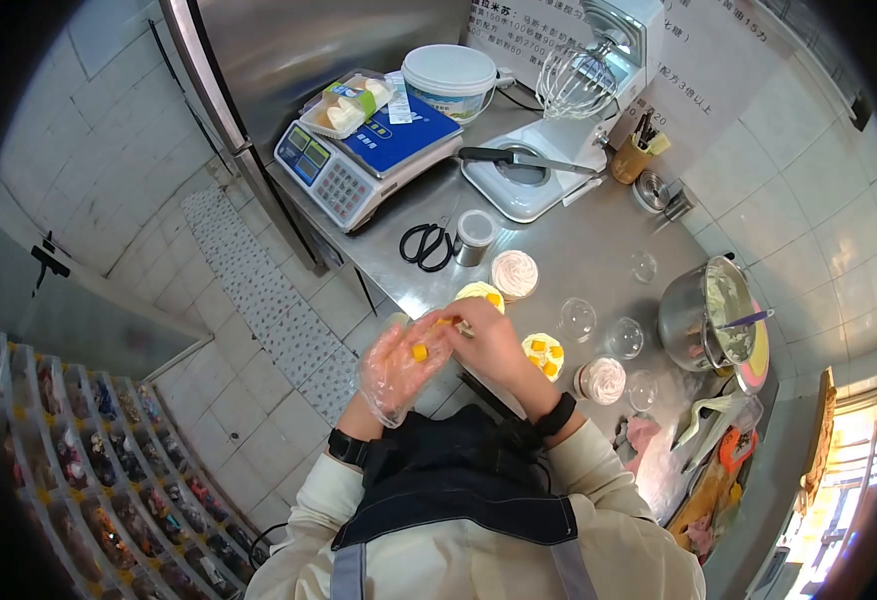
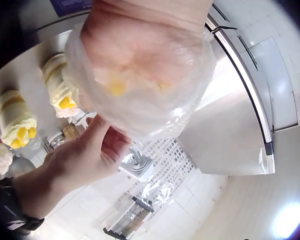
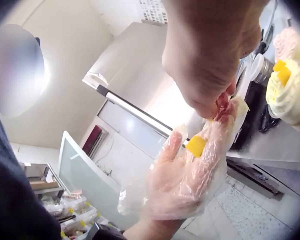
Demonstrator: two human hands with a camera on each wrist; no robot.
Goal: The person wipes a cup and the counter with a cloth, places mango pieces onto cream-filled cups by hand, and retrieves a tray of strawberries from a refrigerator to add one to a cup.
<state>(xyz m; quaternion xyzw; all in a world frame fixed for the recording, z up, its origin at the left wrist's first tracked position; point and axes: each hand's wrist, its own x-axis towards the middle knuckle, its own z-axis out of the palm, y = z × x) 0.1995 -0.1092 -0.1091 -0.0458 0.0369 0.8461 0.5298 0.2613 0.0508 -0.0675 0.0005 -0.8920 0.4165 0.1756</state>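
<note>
My left hand (image 1: 404, 365), in a loose clear plastic glove, is held palm up in front of the apron. A yellow mango cube (image 1: 420, 353) lies on it, also seen in the right wrist view as a bright cube (image 3: 196, 146). My bare right hand (image 1: 489, 343) reaches over the gloved fingers, its fingertips pinching a second mango cube (image 1: 446, 321), mostly hidden. Just beyond the right hand stands a cream-topped cup (image 1: 477, 291) with mango on it. Another mango-topped cup (image 1: 543, 356) is beside the right wrist.
Pink cream cups (image 1: 515, 274) (image 1: 601, 381) and clear empty cups (image 1: 579, 318) stand on the steel table. Near them are a shaker (image 1: 475, 236), scissors (image 1: 427, 246) and a steel mixing bowl (image 1: 704, 312). Behind are a scale (image 1: 354, 165) and a stand mixer with a knife (image 1: 534, 160).
</note>
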